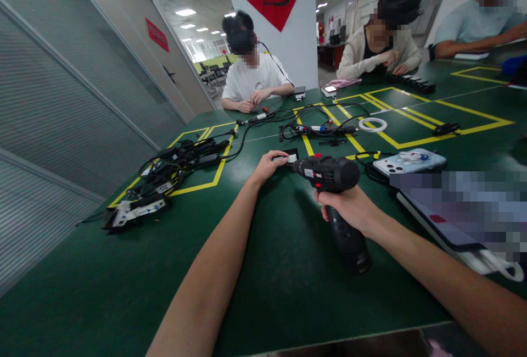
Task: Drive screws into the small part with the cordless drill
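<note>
My right hand (349, 208) is wrapped round the grip of a black cordless drill (331, 174) with red trim, held level over the green table (288, 269). The drill's tip points left at a small black and white part (288, 156). My left hand (267, 166) pinches that part at the drill's tip, fingers closed on it, just above the table.
A heap of black cables and adapters (164, 173) lies at the left. A phone in a pale case (409, 162), a white ring (373, 124) and more tools with cords (325, 129) lie ahead. Three other people sit at the far side.
</note>
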`<move>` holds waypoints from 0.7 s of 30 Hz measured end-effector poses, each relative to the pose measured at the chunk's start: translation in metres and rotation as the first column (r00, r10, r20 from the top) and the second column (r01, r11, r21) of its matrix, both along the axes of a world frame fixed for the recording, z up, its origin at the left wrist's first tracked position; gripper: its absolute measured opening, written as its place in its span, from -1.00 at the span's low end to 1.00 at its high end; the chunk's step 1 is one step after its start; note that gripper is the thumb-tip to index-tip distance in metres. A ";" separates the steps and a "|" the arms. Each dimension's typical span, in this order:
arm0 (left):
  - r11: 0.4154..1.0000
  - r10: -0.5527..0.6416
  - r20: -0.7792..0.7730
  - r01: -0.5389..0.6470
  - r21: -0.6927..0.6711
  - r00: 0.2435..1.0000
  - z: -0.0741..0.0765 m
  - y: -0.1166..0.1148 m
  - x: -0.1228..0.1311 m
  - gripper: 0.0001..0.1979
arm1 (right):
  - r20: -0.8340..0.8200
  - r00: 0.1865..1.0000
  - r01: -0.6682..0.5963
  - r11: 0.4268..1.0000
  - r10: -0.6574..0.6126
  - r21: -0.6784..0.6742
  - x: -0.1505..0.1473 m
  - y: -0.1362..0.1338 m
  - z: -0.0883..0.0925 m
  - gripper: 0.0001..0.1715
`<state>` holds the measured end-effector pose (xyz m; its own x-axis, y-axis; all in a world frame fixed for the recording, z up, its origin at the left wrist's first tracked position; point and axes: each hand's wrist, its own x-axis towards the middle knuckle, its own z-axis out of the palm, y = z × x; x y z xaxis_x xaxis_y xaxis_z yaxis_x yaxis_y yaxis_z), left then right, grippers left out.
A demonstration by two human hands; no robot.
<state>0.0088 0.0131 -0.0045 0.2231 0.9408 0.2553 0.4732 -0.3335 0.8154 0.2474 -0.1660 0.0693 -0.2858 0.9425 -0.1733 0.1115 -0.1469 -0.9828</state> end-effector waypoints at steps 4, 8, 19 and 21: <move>1.000 0.014 0.003 -0.013 -0.008 1.000 -0.001 0.000 0.000 -0.68 | -0.004 1.000 -0.001 1.000 0.001 -0.008 0.001 0.000 0.000 -0.89; 1.000 0.010 0.006 -0.010 0.009 1.000 -0.001 0.001 0.000 -0.69 | 0.008 1.000 -0.001 1.000 0.001 -0.013 0.001 0.000 0.001 -0.89; 1.000 0.005 0.025 -0.005 -0.013 1.000 -0.002 0.001 0.001 -0.68 | 0.000 1.000 0.003 1.000 -0.003 -0.007 0.001 0.000 0.000 -0.90; 1.000 0.001 0.022 -0.001 -0.003 1.000 -0.002 0.000 0.001 -0.68 | 0.006 1.000 0.003 1.000 -0.003 -0.006 0.001 0.000 0.001 -0.90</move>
